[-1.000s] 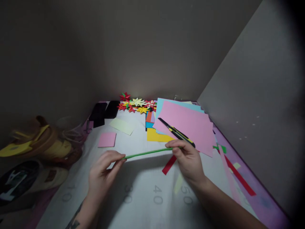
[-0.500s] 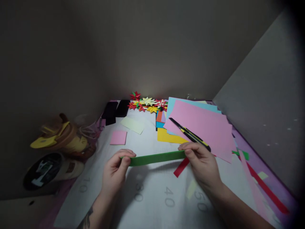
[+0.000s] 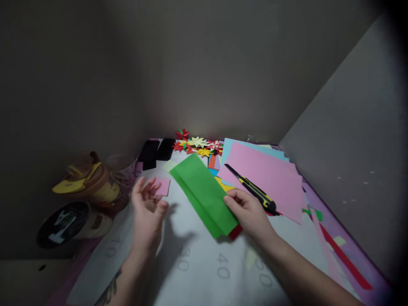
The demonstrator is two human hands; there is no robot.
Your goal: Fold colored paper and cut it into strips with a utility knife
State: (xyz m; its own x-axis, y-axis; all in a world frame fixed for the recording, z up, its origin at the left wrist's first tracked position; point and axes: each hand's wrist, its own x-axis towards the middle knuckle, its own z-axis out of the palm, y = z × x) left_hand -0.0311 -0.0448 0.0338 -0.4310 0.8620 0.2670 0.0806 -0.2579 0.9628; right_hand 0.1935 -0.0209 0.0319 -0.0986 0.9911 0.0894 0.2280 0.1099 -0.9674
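Note:
My right hand (image 3: 248, 212) pinches the right-hand edge of a green sheet of paper (image 3: 205, 195), which is held up above the white mat (image 3: 204, 284). A lengthwise crease runs along the sheet near its lower left side. My left hand (image 3: 148, 212) is off the paper, fingers spread and slightly curled, with nothing in it. Behind its fingers lies a small pink paper square (image 3: 163, 187). Under the green sheet's lower corner, the end of a red paper strip (image 3: 235, 232) shows.
A black and yellow utility knife (image 3: 251, 189) lies on pink paper sheets (image 3: 270, 178) at right. Folded paper stars (image 3: 197, 142) line the back beside dark phone-like objects (image 3: 165, 149). Cups (image 3: 83, 182) stand at left; paper strips (image 3: 346, 259) lie along the right edge.
The green paper went from a narrow band stretched between both hands to a broader sheet held at an angle. My left hand has let go of it and opened.

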